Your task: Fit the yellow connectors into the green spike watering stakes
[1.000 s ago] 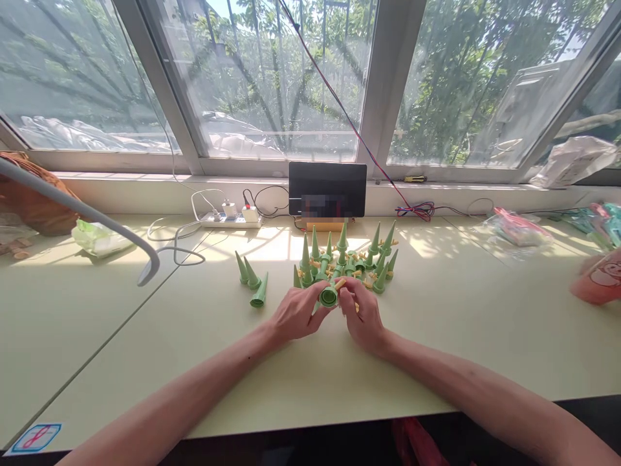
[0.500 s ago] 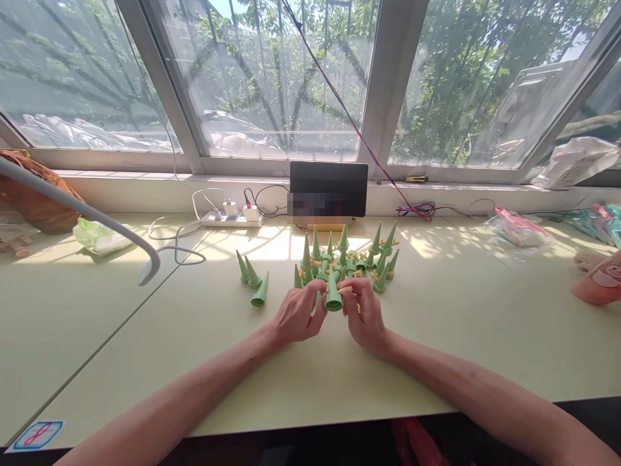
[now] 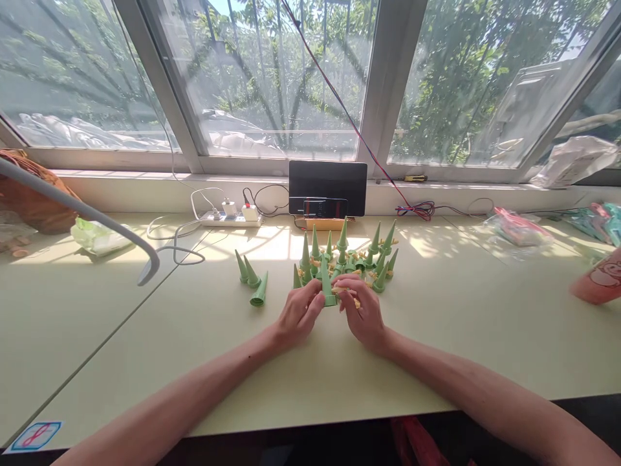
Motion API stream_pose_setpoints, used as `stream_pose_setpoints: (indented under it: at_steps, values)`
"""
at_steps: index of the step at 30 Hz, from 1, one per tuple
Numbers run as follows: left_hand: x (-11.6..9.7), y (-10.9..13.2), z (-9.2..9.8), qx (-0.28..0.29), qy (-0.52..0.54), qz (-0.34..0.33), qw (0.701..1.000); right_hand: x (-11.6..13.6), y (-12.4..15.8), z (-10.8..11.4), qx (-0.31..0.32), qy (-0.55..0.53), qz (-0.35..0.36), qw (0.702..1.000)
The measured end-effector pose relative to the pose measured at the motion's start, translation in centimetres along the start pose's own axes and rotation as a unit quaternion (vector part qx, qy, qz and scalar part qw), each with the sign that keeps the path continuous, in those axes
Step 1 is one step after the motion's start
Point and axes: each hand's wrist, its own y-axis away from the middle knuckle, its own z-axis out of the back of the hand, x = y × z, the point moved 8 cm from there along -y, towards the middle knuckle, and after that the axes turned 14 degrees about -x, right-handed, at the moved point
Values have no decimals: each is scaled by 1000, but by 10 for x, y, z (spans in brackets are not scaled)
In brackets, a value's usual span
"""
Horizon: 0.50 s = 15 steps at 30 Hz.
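Note:
My left hand [image 3: 297, 315] is closed around the base of a green plastic cone-shaped spike [image 3: 326, 283], its tip pointing up and away from me. My right hand [image 3: 363, 316] pinches a small pale-yellow piece [image 3: 340, 290] right beside the spike; whether the two touch, I cannot tell. Just beyond my hands stands a cluster of similar green spikes [image 3: 376, 239], several with small yellow pieces at their collars. Apart on the left are three more green cones, two upright and one tilted cone [image 3: 260, 291] with its open end toward me.
Behind the cluster, a dark screen [image 3: 334, 178] leans by the window, a phone in front of it. A power strip [image 3: 233, 219] with cables lies to its left. A grey curved bar [image 3: 97, 213] reaches in from the left. Plastic bags [image 3: 521, 226] and a pink cup-like object [image 3: 599, 278] are on the right.
The green spike has tilted between my hands: its open base faced me before, and now its side shows. The yellow piece shows more clearly in my right fingers.

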Motion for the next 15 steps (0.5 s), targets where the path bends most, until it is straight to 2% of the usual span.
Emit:
stream_pose_setpoints:
  at_steps: [5, 15]
  values:
    - [3, 2, -3, 12, 20, 17, 1000, 5, -3, 6, -30, 19, 33, 999]
    - [1, 1, -3, 10, 46, 31, 998, 24, -9, 9, -49, 45, 103, 992]
